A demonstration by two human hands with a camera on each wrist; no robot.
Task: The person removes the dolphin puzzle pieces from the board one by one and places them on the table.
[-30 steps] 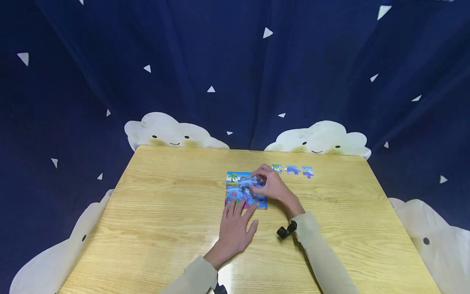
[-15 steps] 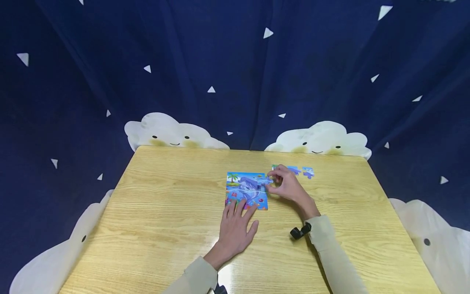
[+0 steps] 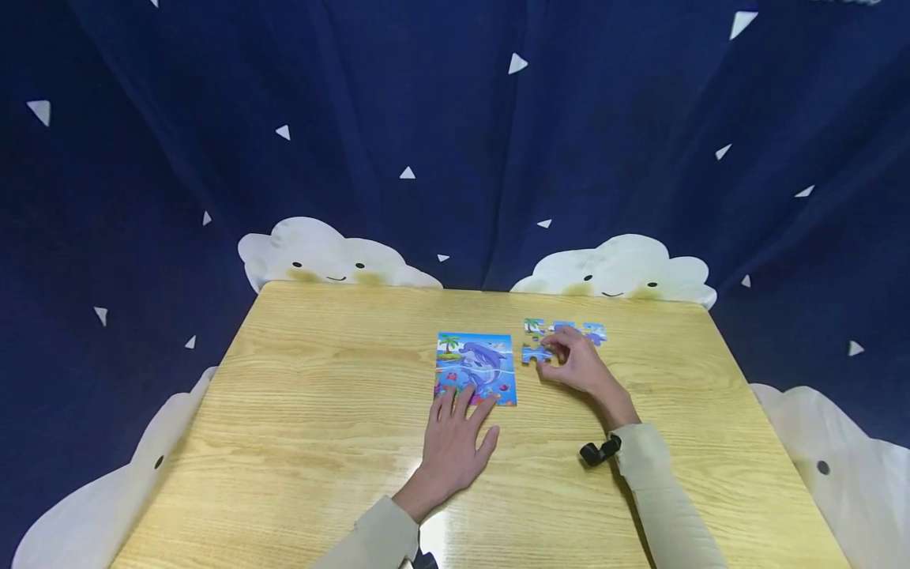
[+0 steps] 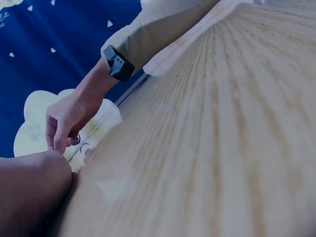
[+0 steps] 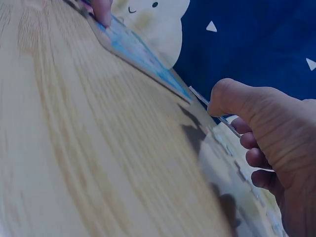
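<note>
Rightward swept the right grip (image 3: 581,367), pinching a blue jigsaw piece (image 3: 536,353)! It hovered just nearside of the palm-tree piece (image 3: 533,325).

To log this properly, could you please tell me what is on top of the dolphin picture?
The left hand rests its fingertips on the lower part of the dolphin picture; what they cover there cannot be seen.

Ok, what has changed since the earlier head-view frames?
The right hand has moved rightward off the dolphin picture, carrying a pinched puzzle piece, now just right of the picture. The left hand still rests on the picture's lower edge, and the row of three puzzle pieces appears unmoved.
</note>
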